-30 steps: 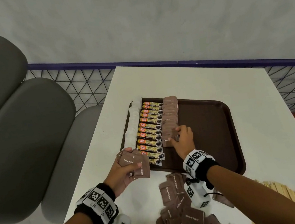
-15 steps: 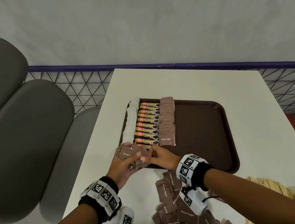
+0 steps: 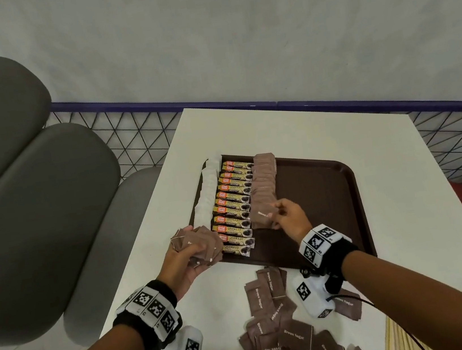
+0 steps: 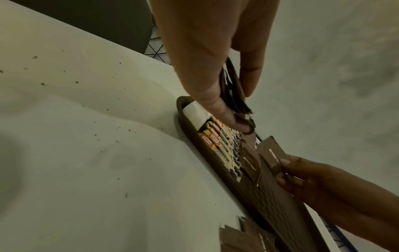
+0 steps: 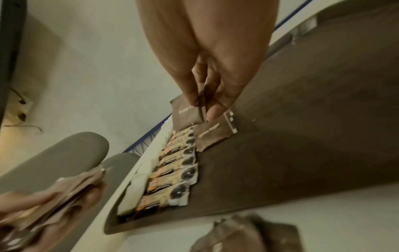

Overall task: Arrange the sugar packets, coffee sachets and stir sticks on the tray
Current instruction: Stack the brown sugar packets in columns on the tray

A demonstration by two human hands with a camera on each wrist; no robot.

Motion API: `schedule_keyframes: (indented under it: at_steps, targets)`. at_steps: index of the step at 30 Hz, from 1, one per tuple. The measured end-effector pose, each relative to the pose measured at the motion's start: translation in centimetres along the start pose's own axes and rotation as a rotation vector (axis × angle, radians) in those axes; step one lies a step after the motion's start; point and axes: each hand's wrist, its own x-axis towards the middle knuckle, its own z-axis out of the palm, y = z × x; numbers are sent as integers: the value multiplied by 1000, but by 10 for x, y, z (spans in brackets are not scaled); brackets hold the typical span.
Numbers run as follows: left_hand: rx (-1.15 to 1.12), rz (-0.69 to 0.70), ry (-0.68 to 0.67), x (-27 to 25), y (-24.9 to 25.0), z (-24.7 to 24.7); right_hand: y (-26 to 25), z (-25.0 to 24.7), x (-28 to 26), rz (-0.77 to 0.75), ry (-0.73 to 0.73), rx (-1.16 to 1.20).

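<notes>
Right hand [image 3: 287, 216] at tray [image 3: 330, 190] centre, pinching one brown sugar packet [image 3: 264, 214] over the brown row's near end; left hand [image 3: 184, 260] at 7 o'clock — fingers curled round a brown packet stack [image 3: 200, 243].

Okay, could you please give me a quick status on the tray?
Left hand holds spare packets. Right hand pinches one packet over brown row. Nothing blocking.

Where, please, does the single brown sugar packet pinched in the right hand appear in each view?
Head: brown sugar packet centre, over the tray's brown row.
Left wrist: lower right, above dark fingertips.
Right wrist: centre, under the fingers.
Shared landmark: coffee sachet row.
</notes>
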Motion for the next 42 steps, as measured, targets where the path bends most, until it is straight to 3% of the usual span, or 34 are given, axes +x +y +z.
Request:
schedule_keyframes:
  at_steps: [8,19,28,32,38,42]
  targets:
    - [14,6,-4,4,-3,-8,15,-6,3,-17,-46,-257]
    - [-22,-34,-30,11,-6,-8,16,16,7,-37,87,-369]
    - [25,-2,-23,13,-5,-6,15,16,2,-157,162,-580]
    - [56,4,-23,14,-5,-3,1,23,-8,-271,119,-497]
    - [81,39,-41,15,-7,2,-20,54,-27,-237,-197,-54]
    - [83,50,-31,14,-10,2,-21,68,-34,-193,-264,63]
